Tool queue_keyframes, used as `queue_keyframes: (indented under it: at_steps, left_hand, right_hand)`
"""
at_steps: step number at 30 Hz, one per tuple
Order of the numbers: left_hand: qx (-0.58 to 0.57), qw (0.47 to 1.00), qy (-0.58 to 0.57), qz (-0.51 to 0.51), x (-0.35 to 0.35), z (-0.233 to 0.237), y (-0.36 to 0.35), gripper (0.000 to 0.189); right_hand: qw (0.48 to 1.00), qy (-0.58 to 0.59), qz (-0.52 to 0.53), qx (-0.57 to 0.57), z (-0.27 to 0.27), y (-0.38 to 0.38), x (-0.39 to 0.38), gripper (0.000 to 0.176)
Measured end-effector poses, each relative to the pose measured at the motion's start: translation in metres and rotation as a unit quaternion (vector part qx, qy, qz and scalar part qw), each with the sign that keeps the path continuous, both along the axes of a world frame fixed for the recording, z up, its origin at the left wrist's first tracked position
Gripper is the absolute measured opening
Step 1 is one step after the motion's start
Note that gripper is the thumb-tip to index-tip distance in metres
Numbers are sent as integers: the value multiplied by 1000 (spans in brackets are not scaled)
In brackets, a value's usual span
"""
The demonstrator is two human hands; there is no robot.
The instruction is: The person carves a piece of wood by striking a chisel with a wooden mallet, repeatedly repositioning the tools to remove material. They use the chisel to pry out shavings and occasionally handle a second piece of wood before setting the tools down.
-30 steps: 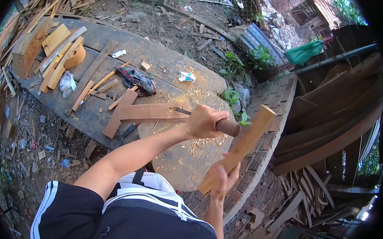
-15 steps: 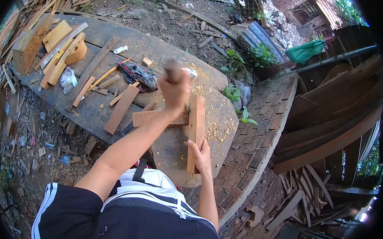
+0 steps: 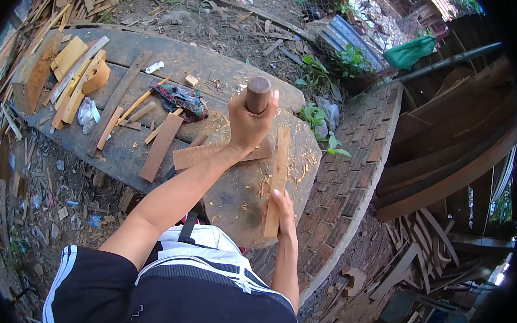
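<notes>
My left hand (image 3: 250,125) is closed around a dark round wooden handle (image 3: 258,95), seen end-on; whatever lies below the fist is hidden. My right hand (image 3: 284,213) grips the near end of a light wooden block (image 3: 280,157), its thumb on the upper face and its fingers along the sides. This block points away from me over the worktable (image 3: 225,216). Partly under my left forearm lies a reddish-brown board (image 3: 190,157), which ends close to the block's left side.
Wood shavings (image 3: 299,161) lie around the block. To the left are a brown slat (image 3: 160,149), a patterned cloth (image 3: 182,102), a long dark strip (image 3: 120,103) and several shaped wooden pieces (image 3: 77,82). A low brick ledge (image 3: 353,167) borders the table's right side.
The light block has shifted right and turned, showing a narrower face. My left hand, blurred before, is farther right with the handle now sharp. The view has shifted slightly.
</notes>
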State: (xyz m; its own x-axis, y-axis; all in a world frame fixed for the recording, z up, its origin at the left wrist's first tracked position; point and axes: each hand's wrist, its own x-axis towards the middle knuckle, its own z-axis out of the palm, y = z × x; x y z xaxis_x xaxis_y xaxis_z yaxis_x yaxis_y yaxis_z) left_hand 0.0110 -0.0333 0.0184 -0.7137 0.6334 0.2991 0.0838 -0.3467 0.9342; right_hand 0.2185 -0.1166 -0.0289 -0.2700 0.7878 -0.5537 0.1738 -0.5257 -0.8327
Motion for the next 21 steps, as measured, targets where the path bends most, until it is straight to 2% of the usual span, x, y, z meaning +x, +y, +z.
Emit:
queue_keyframes:
  at_steps: [7,9,11,16,19,20,21]
  left_hand:
    - [19,996,83,-28,10,10,14,11]
    - [13,995,95,-42,16,8,18,10]
    - [64,991,110,-38,24,7,24,16]
    - [80,975,171,-121,42,9,28,15]
    - [53,948,222,-220,61,7,27,19]
    - [41,933,280,-222,66,5,25,20]
    - [29,923,303,-235,73,1,22,20]
  right_hand:
    - [999,-4,-34,5,-10,-5,13,48]
    - [999,-1,-36,0,-6,-5,14,48]
    - [999,1,-36,-6,-8,-5,16,47]
    - [994,5,-71,86,-12,-4,27,47]
    - [984,-20,-105,145,-6,-3,39,47]
    - [983,-19,-103,148,-1,-1,43,47]
    - [958,-65,-133,244,7,2,49,48]
